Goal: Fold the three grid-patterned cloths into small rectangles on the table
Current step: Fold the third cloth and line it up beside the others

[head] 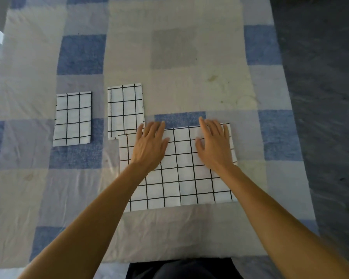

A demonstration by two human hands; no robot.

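Observation:
Three white cloths with a black grid lie on the table. The left cloth (72,118) is a small folded rectangle lying apart. The middle cloth (125,109) is also a small folded rectangle; its near corner is overlapped by the third cloth. The third cloth (179,178) is a much larger rectangle in front of me. My left hand (150,144) rests flat on its far left part, fingers spread. My right hand (215,144) lies flat on its far right part, fingertips at the far edge. Neither hand grips anything.
A checked blue, grey and cream tablecloth (175,57) covers the table. Its right edge runs beside a dark grey floor (320,77). My dark clothing (181,268) shows at the near table edge.

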